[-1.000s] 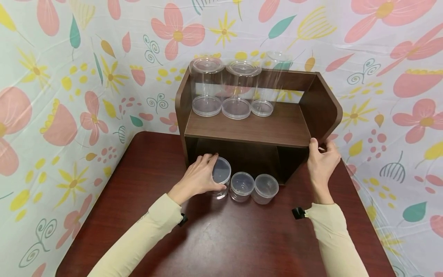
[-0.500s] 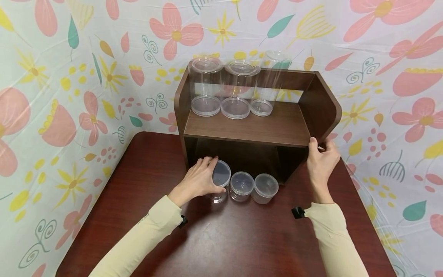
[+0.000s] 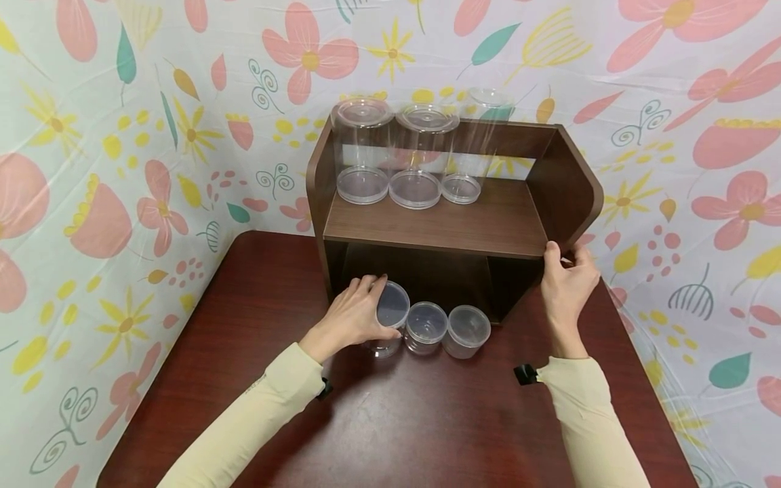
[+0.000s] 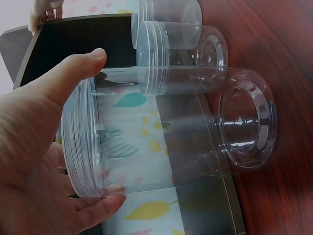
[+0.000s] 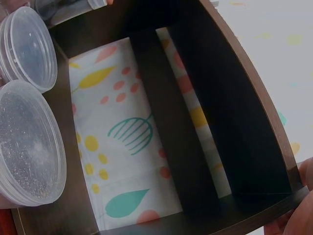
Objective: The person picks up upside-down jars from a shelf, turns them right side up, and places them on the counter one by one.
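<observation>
My left hand (image 3: 356,313) curls round the top of a tall clear jar (image 3: 392,305), the leftmost of three at the shelf's front. In the left wrist view my thumb and fingers lie on either side of the jar (image 4: 161,132) near its ridged lid. Right of it stand two shorter lidded jars, a clear one (image 3: 426,329) and a cloudier one (image 3: 468,331). My right hand (image 3: 569,288) pinches the right side edge of the brown two-level shelf (image 3: 439,227). The right wrist view shows two round lids (image 5: 32,147) and the shelf's lower compartment.
Three tall clear containers stand on the upper board: left (image 3: 363,186), middle (image 3: 415,190) and right (image 3: 461,190). Beneath the shelf is a dark red table (image 3: 390,434). Floral cloth (image 3: 244,68) hangs behind and to the left.
Over the last second the left hand and the tall jar have shifted slightly, with the jar's lid a little lower in view than at first. The right hand keeps its place on the shelf edge.
</observation>
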Demonstrator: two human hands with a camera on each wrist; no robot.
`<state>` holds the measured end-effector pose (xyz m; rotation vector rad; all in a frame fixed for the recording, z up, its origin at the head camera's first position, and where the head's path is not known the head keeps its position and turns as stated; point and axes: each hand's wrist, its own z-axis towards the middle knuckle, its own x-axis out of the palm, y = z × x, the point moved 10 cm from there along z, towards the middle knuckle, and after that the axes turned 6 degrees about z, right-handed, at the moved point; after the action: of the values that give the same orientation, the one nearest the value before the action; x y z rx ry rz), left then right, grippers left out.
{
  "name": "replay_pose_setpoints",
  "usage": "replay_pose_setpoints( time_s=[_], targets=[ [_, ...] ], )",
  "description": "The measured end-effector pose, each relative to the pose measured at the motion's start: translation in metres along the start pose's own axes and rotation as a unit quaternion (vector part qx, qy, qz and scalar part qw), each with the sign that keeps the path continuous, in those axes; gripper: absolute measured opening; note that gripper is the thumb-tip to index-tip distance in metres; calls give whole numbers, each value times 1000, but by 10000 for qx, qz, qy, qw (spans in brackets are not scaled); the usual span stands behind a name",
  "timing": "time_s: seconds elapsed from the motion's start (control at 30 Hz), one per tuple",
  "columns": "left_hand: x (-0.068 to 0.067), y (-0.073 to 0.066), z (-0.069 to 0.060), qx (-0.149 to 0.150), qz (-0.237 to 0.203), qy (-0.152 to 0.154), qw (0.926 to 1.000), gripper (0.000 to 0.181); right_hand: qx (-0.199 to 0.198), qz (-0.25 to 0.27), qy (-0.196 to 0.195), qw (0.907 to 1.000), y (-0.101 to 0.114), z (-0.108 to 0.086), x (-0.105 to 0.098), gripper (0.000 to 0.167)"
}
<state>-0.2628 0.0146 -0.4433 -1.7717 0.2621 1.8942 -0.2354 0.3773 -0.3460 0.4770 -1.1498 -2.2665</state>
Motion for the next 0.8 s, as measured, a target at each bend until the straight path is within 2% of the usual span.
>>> replay_pose_setpoints(
  time_s=[0.2, 0.4, 0.57, 0.8],
  targets=[
    [1, 1, -1, -20, -37, 80, 10000, 125, 12, 12, 18, 10000, 0, 0, 0, 20],
    [-6, 6, -1, -267, -271, 73, 9992, 126, 32, 62, -14, 10000, 1, -1, 0, 21],
    [-33, 5, -2, -368, -422, -105, 9984, 112, 53, 112, -16, 9999, 2, -1, 0, 19],
    [-91, -5, -7, -338, -1074, -326, 9931, 97, 9, 36, -27, 10000, 0, 0, 0, 20]
  ],
)
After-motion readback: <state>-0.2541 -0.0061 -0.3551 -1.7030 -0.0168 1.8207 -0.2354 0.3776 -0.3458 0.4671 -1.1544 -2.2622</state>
